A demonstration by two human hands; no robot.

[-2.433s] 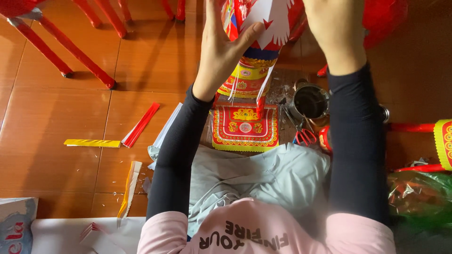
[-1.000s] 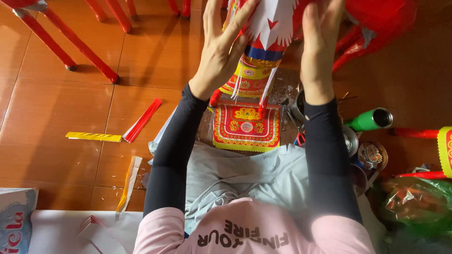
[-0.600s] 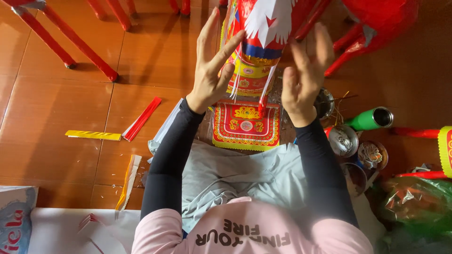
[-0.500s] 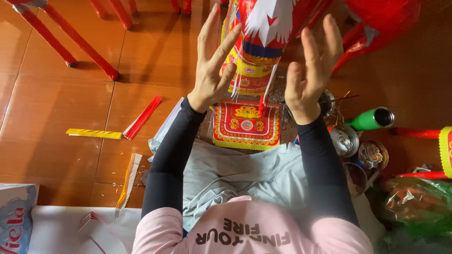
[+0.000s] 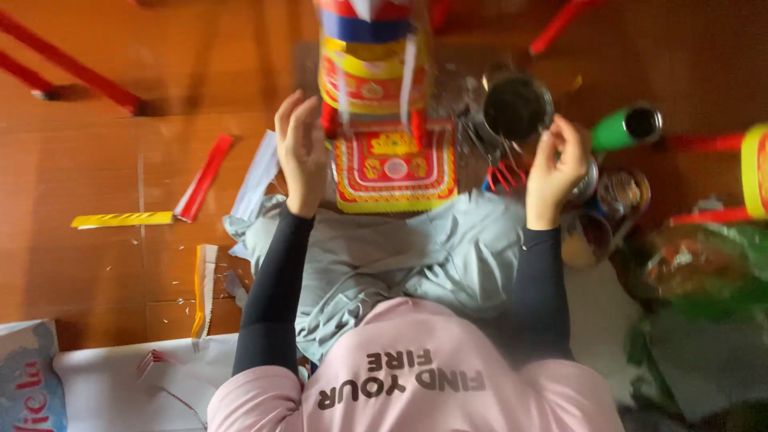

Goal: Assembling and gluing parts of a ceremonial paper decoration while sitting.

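The person sits on the orange tiled floor [image 5: 96,264], grey cloth [image 5: 416,256] across the lap, and the big thing here is the tall paper votive model [image 5: 374,56], banded red, yellow and blue, standing just past the knees with its patterned red-and-gold paper base [image 5: 394,166] spread flat in front.

The left hand [image 5: 302,152] lies against the model's near left side, fingers straight and together, pressing rather than clasping; nothing is clenched in it. I would judge this the steadying part of the assembly.

The right hand [image 5: 554,170] is away from the model, off beside the cluster of open tins [image 5: 596,216], fingers curled near a tin's rim. The blur keeps me from telling whether it grasps anything. Just beyond those fingers stands a dark round pot [image 5: 518,106], and farther right a green tube [image 5: 628,128].

Whatever it picks up there must come back across to the side the left hand braces, without nudging the model.

Left of the bracing hand lie a red strip [image 5: 205,177] and a yellow strip [image 5: 122,219].
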